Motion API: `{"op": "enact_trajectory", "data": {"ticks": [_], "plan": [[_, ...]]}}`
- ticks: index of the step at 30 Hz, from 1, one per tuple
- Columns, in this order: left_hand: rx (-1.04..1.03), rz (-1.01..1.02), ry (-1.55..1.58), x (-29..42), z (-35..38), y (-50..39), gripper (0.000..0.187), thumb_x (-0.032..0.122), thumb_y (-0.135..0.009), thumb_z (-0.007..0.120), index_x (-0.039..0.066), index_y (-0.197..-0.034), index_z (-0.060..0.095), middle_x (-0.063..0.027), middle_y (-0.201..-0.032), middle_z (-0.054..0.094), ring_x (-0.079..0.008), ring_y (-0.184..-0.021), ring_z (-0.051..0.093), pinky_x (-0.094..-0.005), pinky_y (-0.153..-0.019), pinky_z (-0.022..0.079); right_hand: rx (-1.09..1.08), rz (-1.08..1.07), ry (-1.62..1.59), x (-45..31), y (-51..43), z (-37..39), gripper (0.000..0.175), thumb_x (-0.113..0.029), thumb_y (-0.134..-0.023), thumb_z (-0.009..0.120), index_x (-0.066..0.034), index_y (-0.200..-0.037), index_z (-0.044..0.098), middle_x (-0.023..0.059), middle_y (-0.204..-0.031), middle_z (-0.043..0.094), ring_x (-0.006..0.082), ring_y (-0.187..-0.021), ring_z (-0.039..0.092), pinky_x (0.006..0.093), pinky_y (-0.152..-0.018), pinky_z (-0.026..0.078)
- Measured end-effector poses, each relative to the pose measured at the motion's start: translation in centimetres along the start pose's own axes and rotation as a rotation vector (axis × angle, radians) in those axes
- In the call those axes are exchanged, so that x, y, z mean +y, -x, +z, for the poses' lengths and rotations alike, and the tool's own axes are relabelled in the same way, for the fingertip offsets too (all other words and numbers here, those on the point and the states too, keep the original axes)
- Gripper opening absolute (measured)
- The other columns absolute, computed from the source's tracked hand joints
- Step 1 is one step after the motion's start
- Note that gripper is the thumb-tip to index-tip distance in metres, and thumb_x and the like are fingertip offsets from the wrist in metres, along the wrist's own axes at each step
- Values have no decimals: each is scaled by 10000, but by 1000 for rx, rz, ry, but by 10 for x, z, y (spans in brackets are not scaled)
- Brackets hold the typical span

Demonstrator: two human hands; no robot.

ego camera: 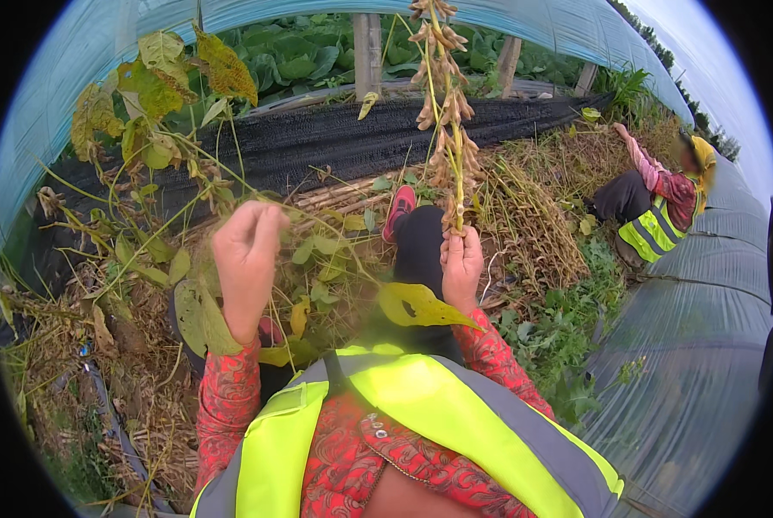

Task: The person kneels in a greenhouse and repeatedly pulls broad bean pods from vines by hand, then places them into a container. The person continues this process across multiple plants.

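Note:
My right hand (461,262) grips the lower end of an upright soybean stalk (451,123) hung with dry brown pods. Left of it, my left hand (249,252) is raised with its fingers closed beside a leafy soybean plant (160,142) with yellowing, spotted leaves; its stem passes at the fingertips, and whether they hold it cannot be told. A yellow leaf (422,305) with a hole lies across the view near my right wrist. Beyond my right hand, a pile of cut stalks with pods (535,226) lies on the ground.
Black netting (373,133) runs along the ground ahead, below blue plastic film (535,26) and posts (367,55). Cabbages (295,58) grow behind it. A person in a yellow head covering and vest (661,226) sits low at right, beside a film-covered tunnel (684,337). Green weeds (554,337) grow nearby.

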State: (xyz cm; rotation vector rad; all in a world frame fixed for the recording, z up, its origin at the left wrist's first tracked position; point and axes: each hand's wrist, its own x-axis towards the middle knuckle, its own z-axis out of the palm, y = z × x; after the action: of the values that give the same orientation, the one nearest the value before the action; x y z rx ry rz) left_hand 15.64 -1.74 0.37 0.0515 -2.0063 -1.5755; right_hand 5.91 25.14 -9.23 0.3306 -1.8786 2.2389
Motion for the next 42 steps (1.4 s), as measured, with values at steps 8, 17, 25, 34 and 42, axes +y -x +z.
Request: {"op": "enact_trajectory", "data": {"ticks": [8, 17, 25, 34, 42], "plan": [[-357, -71, 77, 4, 91, -36, 363, 212, -839, 701, -53, -1079, 634, -143, -964, 700, -175, -833, 681, -291, -729, 528, -141, 0, 28, 8, 32, 10, 165, -172, -999, 473, -23, -991, 545, -27, -735, 510, 18, -591, 426, 174, -531, 352], [-993, -58, -393, -53, 60, 5, 248, 151, -808, 701, 9, -1011, 695, -102, -811, 693, -200, -737, 653, -314, -698, 513, -306, 349, -291, -21, 14, -28, 191, -204, -1004, 471, -35, -1068, 533, -45, -643, 414, 14, -488, 312, 169, -427, 227], [9, 284, 22, -3, 49, -83, 58, 22, -827, 635, -20, -865, 647, -85, -796, 622, -153, -623, 586, -268, -593, 459, -379, 513, -331, -33, 23, -43, 186, -207, -1000, 470, -32, -1013, 530, -33, -603, 387, 28, -454, 280, 181, -407, 200], [-43, 495, -365, -14, 73, -118, 111, 110, -819, 659, 16, -850, 610, -142, -822, 638, -291, -693, 633, -379, -617, 486, -383, 569, -350, -34, 40, -43, 205, -225, -990, 490, -29, -1033, 531, -30, -613, 397, 28, -476, 303, 175, -414, 210], [-404, -216, -106, -52, 87, -72, 272, 240, -904, 588, -2, -1012, 650, -83, -852, 690, -179, -636, 640, -308, -596, 496, -361, 557, -351, -25, 44, -28, 216, -221, -1000, 469, -28, -1076, 530, -45, -636, 394, 18, -490, 304, 173, -417, 209]]}}
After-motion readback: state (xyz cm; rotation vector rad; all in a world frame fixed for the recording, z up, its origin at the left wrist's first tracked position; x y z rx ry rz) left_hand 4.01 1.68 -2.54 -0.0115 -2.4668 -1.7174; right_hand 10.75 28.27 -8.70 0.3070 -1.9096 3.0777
